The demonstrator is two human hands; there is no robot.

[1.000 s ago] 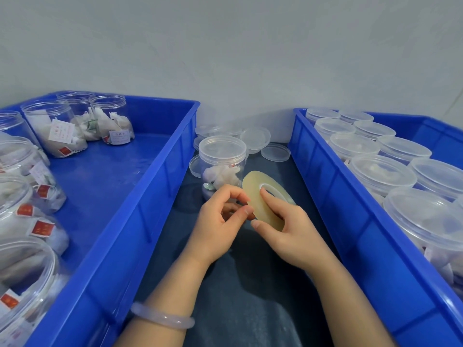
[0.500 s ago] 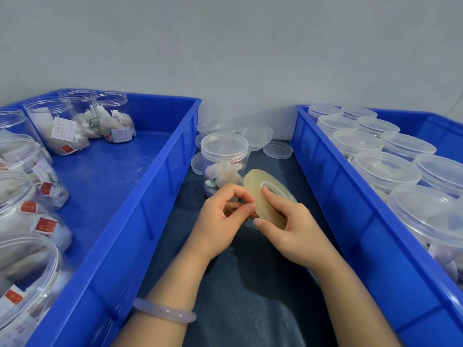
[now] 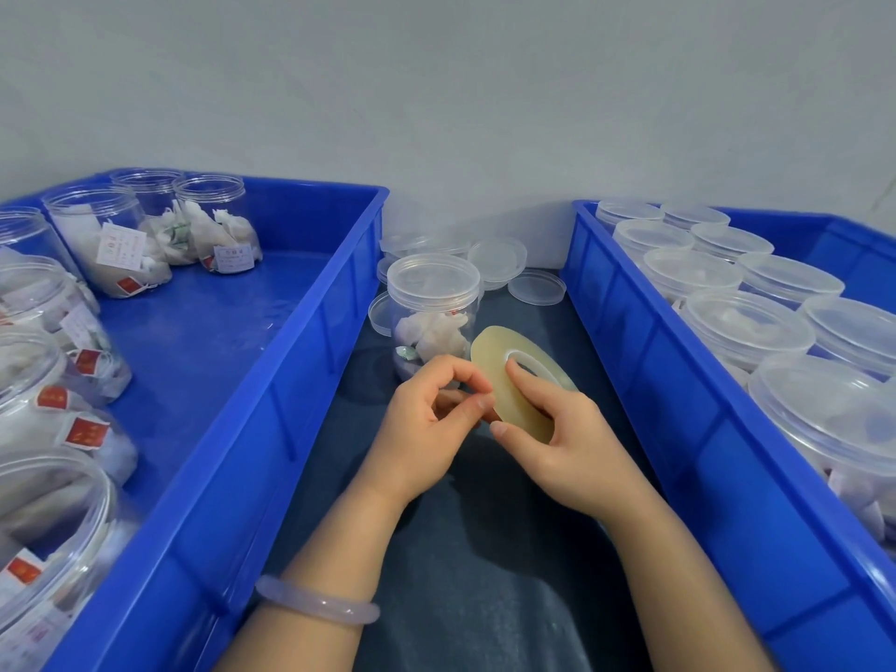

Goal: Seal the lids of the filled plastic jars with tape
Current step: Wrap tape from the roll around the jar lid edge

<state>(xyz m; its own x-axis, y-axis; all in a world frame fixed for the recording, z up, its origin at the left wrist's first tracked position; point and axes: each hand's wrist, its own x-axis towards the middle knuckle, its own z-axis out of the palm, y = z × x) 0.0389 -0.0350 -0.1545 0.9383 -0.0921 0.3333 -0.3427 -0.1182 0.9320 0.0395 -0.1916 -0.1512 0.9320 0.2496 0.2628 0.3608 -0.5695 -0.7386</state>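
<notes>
Two hands on tape roll (image 3: pixel 492 363): right hand (image 3: pixel 572 443) fingers (image 3: pixel 521 375) clamp it, index at core; left hand (image 3: pixel 426 419) fingers pinch its rim. Lidded jar (image 3: pixel 434 312) just behind, toward worktop (image 3: pixel 485 550) far edge.

Paper labels (image 3: pixel 120 245) inside the jars (image 3: pixel 82 218) are too blurred to read.

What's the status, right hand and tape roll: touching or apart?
Touching. Head view: right hand grips the tape roll, forefinger laid across its face by the core hole, thumb pressed on its lower edge.
</notes>
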